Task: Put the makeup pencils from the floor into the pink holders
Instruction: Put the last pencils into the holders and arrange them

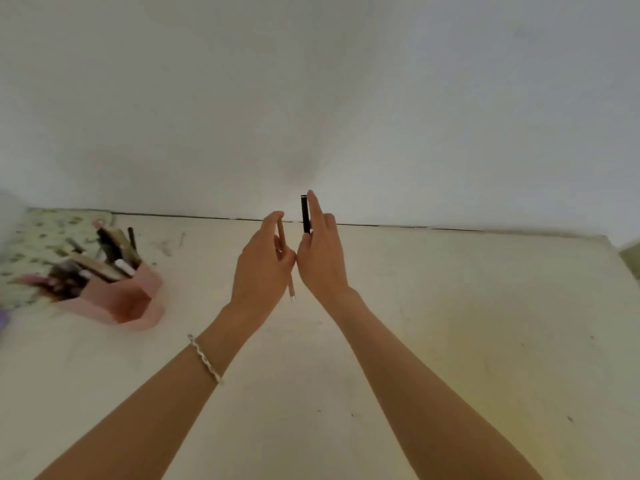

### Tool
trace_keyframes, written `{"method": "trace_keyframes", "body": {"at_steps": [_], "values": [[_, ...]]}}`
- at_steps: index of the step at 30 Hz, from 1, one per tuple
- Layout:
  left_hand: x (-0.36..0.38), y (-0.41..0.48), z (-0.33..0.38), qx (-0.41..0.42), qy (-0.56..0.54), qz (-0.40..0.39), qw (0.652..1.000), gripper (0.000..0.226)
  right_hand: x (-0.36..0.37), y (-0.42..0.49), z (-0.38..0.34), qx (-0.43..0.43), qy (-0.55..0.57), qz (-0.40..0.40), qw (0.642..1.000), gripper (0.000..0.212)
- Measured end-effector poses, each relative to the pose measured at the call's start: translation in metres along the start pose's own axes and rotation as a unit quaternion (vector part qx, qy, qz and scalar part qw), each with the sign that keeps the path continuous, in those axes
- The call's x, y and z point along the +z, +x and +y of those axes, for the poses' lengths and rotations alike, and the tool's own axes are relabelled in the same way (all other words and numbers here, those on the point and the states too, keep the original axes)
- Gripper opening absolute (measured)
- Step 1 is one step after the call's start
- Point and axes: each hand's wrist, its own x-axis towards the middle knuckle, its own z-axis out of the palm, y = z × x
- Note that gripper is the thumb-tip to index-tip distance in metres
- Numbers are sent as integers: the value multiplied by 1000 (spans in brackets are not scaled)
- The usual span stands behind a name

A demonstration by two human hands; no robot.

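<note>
Two makeup pencils are held up side by side above a pale, scuffed floor (450, 323), one in each hand, in front of a plain white wall (311, 98). A slim brown makeup pencil (292, 289) with a silver tip is gripped in the left hand (263, 265), whose fingers are curled round its upper half; its long axis runs near upright, tip hanging down below the palm. A short black makeup pencil (305, 214) is pinched upright against the nearly straight fingers of the right hand (320, 258), its upper end level with the fingertips; the thumb is hidden behind it. The two hands are almost touching at the heel of the palm.

The pink plastic holder (128, 299) stands on the floor well apart to the left, already crowded with pencils and brushes that lean out of its compartments, with a floral-patterned cloth (45, 233) lying behind it. A beaded bracelet (206, 358) is worn on the left wrist.

The holder is judged to lie nearer the left hand, so the brown pencil would likely be carried across first. Both pencils are already roughly upright, so little turning should be needed before they are lowered into an opening. Which compartment has room cannot be told, as that corner is blurred.
</note>
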Motion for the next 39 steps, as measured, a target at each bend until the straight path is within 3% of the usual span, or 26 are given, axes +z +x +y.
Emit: {"method": "trace_keyframes", "body": {"at_steps": [9, 19, 23, 26, 28, 30, 34, 39], "values": [[-106, 9, -39, -29, 32, 92, 995, 51, 69, 3, -95, -77, 67, -39, 994, 65], [-205, 7, -81, -28, 30, 244, 969, 47, 116, -12, -148, -87, 207, 17, 974, 65], [-209, 5, -95, 8, 110, 202, 973, 37, 121, -17, -155, -76, 223, 40, 971, 65], [-203, 6, -110, 30, 215, 125, 968, 24, 122, -20, -155, -69, 230, 47, 970, 64], [-200, 6, -119, 27, 326, 74, 942, 18, 123, -22, -153, -62, 230, 45, 970, 63], [-200, 5, -125, 35, 381, 72, 921, 23, 126, -24, -153, -54, 232, 41, 970, 63], [-216, 11, -120, 74, 285, 234, 926, 23, 135, -24, -161, -60, 261, 51, 962, 62], [-229, 13, -116, 7, 219, 220, 951, 27, 161, -31, -156, -88, 162, -30, 983, 52]]}}
